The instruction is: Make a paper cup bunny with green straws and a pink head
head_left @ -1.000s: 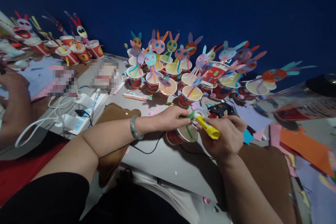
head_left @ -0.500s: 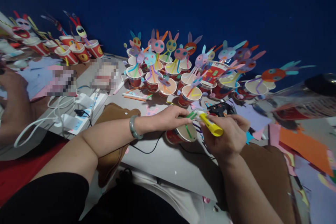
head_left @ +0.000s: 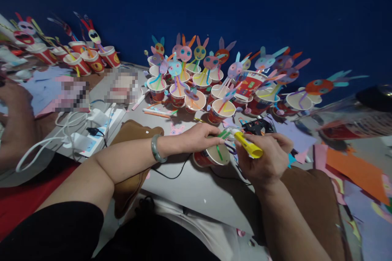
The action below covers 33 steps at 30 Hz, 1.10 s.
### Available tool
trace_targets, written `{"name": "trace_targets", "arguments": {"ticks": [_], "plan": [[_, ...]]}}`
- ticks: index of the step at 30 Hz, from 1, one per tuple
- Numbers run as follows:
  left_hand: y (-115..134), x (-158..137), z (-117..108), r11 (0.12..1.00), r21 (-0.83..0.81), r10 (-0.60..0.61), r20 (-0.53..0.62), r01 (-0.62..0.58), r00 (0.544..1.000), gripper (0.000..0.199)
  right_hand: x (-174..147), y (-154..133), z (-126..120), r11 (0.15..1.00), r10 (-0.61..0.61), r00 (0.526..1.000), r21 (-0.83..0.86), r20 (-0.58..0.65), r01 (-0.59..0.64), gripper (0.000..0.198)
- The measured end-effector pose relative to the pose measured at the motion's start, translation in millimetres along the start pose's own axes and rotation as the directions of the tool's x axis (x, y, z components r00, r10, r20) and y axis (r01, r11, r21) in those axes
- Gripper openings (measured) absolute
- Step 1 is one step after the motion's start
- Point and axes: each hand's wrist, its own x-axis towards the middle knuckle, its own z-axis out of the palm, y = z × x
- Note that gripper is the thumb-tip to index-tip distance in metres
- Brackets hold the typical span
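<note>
My left hand [head_left: 202, 136], with a bangle at its wrist, is closed, its fingertips pinching a narrow green paper strip [head_left: 224, 134] above a paper cup [head_left: 203, 159]. The red-patterned cup lies tilted, its mouth turned to the right, and another green strip [head_left: 220, 153] shows inside it. My right hand [head_left: 268, 159] is wrapped round a yellow glue stick [head_left: 249, 145]. The white end of the glue stick points left and is close to the green strip; I cannot tell whether they touch.
Several cups with paper rabbit figures [head_left: 185, 54] stand at the back. On the left are a power strip [head_left: 82, 147] with white cables and another person's arm [head_left: 16, 122]. Brown cushions [head_left: 312, 204] lie at both sides. A black tape dispenser-like object [head_left: 259, 126] and orange paper [head_left: 357, 171] are right.
My right hand and the glue stick have shifted slightly to the right and down. My left hand, the green strip and the cup have hardly moved.
</note>
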Motion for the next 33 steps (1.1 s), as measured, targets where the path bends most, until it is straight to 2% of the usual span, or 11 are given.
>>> {"name": "trace_targets", "arguments": {"ticks": [3,6,9,12,15,19,21,25,27,29,33], "plan": [[0,0,0,1.000,-0.002,0.003,0.008,-0.003,1.000,0.032,0,-3,-1,0.999,0.019,0.999,0.026,-0.044,-0.018,0.024],[0,0,1,1.000,-0.003,0.008,0.024,-0.008,1.000,0.026,2,-10,-1,0.996,-0.025,0.999,0.088,0.021,0.023,0.020],[0,0,0,1.000,-0.004,0.003,0.035,-0.003,0.999,0.023,1,-8,1,0.995,-0.055,0.997,0.081,0.051,0.051,0.019],[2,-1,-1,1.000,0.017,0.012,0.030,-0.013,0.999,0.030,-2,1,0,1.000,0.013,1.000,0.010,-0.021,-0.013,0.025],[3,-1,0,0.999,0.029,0.012,0.035,-0.013,0.999,0.032,-3,0,-2,0.998,0.054,0.994,0.030,-0.096,-0.051,0.026],[1,0,2,1.000,-0.011,0.012,0.047,-0.011,0.999,0.026,2,-11,-2,0.995,-0.052,0.998,0.091,0.032,0.049,0.018],[0,0,2,0.999,-0.041,0.014,0.051,-0.012,0.999,0.023,3,-11,-1,0.993,-0.086,0.995,0.081,0.054,0.082,0.019],[1,1,-1,0.999,-0.043,-0.003,0.038,0.005,0.999,0.032,-1,-1,0,1.000,0.015,0.998,-0.019,-0.057,-0.016,0.022],[1,1,-1,0.999,-0.038,-0.005,0.038,0.006,0.999,0.034,-2,0,-2,0.998,0.056,0.994,-0.014,-0.098,-0.057,0.022],[1,1,-1,1.000,-0.030,-0.006,0.039,0.007,0.999,0.033,-2,-3,-3,0.999,0.041,0.997,0.032,-0.063,-0.039,0.020],[0,1,1,0.999,-0.032,0.007,0.056,-0.006,0.998,0.026,2,-8,-1,0.994,-0.084,0.995,0.072,0.053,0.081,0.017]]}}
